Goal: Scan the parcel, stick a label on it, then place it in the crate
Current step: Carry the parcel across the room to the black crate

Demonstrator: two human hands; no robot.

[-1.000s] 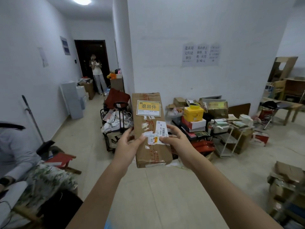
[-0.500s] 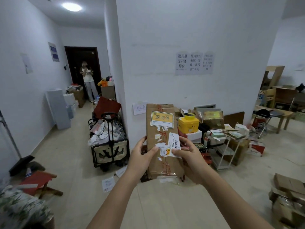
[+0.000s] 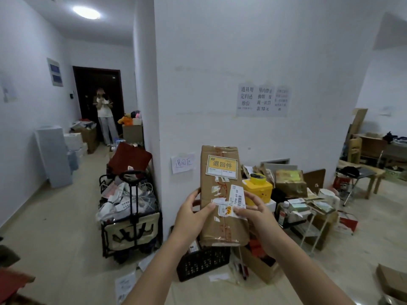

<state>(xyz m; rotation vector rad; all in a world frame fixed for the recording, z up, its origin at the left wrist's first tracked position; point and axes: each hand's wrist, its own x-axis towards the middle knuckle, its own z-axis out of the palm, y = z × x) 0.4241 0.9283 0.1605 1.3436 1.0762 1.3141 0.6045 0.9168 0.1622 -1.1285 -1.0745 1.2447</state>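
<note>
Right, biggest first.
cart: left of pillar, heaped with white packets.
crate: black, on floor under parcel, contents hidden.
parcel: brown box, upright, midair.
left hand: clasps parcel's left edge.
right hand: pinches white label against parcel face.

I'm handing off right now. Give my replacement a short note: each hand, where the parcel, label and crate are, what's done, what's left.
Left hand: grips the parcel by its left edge, thumb on the front.
Right hand: holds the right edge, thumb pressing the barcode label onto the front.
Parcel: upright, in the air, with a yellow sticker near its top.
Black crate: on the floor just below the parcel.
Done: label is on. The scan cannot be confirmed.
Left: smooth the label, lower the parcel into the crate.
</note>
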